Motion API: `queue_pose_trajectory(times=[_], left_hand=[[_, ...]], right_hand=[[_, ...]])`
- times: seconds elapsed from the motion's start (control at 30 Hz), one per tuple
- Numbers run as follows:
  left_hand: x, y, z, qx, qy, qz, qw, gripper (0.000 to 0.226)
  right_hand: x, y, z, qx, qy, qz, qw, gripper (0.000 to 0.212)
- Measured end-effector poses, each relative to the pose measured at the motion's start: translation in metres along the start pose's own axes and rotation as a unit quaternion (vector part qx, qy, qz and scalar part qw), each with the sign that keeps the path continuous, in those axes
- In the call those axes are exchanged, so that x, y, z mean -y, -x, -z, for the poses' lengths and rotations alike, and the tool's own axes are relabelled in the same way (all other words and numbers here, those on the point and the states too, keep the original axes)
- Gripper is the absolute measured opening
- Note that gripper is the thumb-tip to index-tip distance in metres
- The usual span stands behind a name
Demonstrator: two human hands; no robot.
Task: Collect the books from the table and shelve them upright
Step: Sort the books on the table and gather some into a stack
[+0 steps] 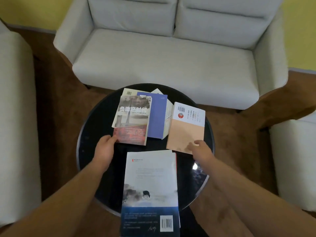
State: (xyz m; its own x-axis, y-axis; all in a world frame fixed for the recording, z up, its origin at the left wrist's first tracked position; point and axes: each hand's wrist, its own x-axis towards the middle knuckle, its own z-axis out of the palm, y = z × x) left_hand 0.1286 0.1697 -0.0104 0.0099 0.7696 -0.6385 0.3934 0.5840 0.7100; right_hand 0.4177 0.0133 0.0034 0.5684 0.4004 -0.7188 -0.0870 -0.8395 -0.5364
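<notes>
Reference: the round black counter (89, 134). To its left, a strip of brown floor (56, 100) separates it from a pale armchair (15, 117).

On the counter's left half, the left hand (105, 147) pinches the near left corner of the grey-and-red book (131, 120), titled "负动产时代". That book lies flat on a blue book (158, 117). A cream book (127, 92) and a white book (168, 110) protrude beneath them toward the far rim.

At the near rim, the cow-cover book (150, 182) overhangs the edge. It has a barcode at its near right corner, and its small print is unreadable.

On the right half lies the peach-and-white book (185, 132), which carries a barcode and a red seal. The right hand (201, 148), blurred, rests uncurled fingers on its near right corner.

Behind the counter stands a grey sofa (162, 57).
</notes>
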Motion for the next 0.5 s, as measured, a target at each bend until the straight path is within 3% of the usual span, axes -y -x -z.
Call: queue_pose_trajectory(times=[0.07,0.1,0.27,0.5], left_hand=[[-0.008,-0.027,-0.004,0.004,-0.027,0.018,0.999,0.059],[-0.011,-0.037,-0.008,0.013,-0.029,0.03,0.999,0.06],[-0.008,-0.065,-0.021,0.016,-0.061,0.051,0.997,0.04],[-0.018,-0.055,-0.023,0.082,0.034,0.095,0.992,0.018]], right_hand=[[0.007,-0.022,0.003,0.004,0.028,-0.036,0.999,0.053],[0.009,-0.031,0.003,0.001,0.04,-0.051,0.998,0.058],[0.008,-0.051,0.003,-0.057,0.052,-0.12,0.99,0.072],[-0.004,-0.058,0.001,-0.041,-0.127,-0.143,0.981,0.066]])
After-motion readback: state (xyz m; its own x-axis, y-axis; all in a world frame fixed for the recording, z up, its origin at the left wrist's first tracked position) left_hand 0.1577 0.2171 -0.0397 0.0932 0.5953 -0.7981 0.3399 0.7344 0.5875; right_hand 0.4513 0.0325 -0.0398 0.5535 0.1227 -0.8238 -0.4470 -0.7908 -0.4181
